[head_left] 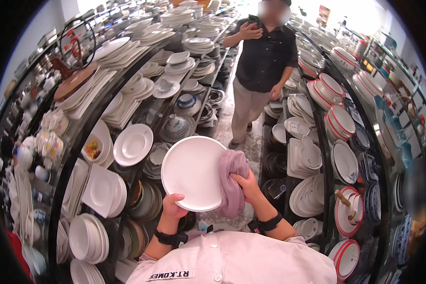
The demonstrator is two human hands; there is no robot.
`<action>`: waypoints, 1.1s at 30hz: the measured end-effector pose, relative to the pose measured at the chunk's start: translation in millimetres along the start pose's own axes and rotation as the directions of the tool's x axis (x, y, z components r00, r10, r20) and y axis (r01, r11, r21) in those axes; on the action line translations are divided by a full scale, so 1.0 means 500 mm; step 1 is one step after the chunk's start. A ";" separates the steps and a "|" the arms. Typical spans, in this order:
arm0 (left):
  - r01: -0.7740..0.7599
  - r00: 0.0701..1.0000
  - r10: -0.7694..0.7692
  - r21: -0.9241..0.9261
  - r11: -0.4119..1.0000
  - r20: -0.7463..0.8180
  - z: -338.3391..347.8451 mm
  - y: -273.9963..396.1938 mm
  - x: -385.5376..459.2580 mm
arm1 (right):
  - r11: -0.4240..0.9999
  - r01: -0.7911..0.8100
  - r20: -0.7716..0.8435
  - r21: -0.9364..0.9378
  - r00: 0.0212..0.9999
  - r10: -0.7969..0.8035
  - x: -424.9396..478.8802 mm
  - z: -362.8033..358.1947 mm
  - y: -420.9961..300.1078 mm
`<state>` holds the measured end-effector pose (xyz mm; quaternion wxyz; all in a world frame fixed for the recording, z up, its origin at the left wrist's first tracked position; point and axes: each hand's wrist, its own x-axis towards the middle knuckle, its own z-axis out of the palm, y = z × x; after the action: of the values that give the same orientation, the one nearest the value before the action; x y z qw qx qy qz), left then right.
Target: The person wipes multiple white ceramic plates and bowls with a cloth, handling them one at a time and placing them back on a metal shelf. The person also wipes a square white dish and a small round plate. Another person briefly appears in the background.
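A round white plate (193,172) with a low raised rim is held up in front of my chest, over the aisle. My left hand (175,206) grips its lower left edge, thumb on the upper face and fingers hidden beneath. At the plate's right edge, my right hand (246,183) clutches a mauve cloth (232,193), which is folded over the rim and hangs below it. Part of the plate's right side is covered by the cloth. A dark band circles each of my wrists.
Shelves of stacked dishes line both sides. On the left are a wide-rimmed white plate (133,145) and white bowls (87,237); on the right, red-rimmed dishes (340,122). A person in a dark shirt (264,53) stands ahead in the narrow aisle (252,142), one hand raised with a dark object.
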<state>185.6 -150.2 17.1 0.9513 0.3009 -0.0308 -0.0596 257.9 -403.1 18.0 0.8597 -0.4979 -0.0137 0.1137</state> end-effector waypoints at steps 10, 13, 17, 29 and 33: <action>0.138 0.986 -0.142 0.045 0.989 0.091 -0.016 0.000 0.095 | 0.993 0.043 -0.051 -0.107 0.998 -0.049 0.000 -0.046 -0.012; 0.175 0.975 -0.174 0.001 0.985 0.136 -0.010 -0.007 0.105 | 0.990 0.056 -0.079 -0.127 0.995 -0.067 -0.009 -0.056 -0.014; 0.202 0.968 -0.198 -0.015 0.979 0.153 -0.006 -0.020 0.111 | 0.987 0.068 -0.108 -0.143 0.991 -0.084 -0.019 -0.067 -0.016; 0.237 0.965 -0.234 -0.013 0.971 0.120 0.018 -0.046 0.100 | 0.984 0.076 -0.140 -0.163 0.985 -0.099 -0.050 -0.099 -0.012; 0.248 0.964 -0.246 -0.016 0.969 0.102 0.023 -0.056 0.093 | 0.976 0.063 -0.140 -0.207 0.986 -0.093 -0.058 -0.113 -0.017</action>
<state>227.9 -185.4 11.4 0.9379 0.2856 -0.0393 -0.1929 238.8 -461.5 -0.7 0.8070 -0.5889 0.0193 0.0404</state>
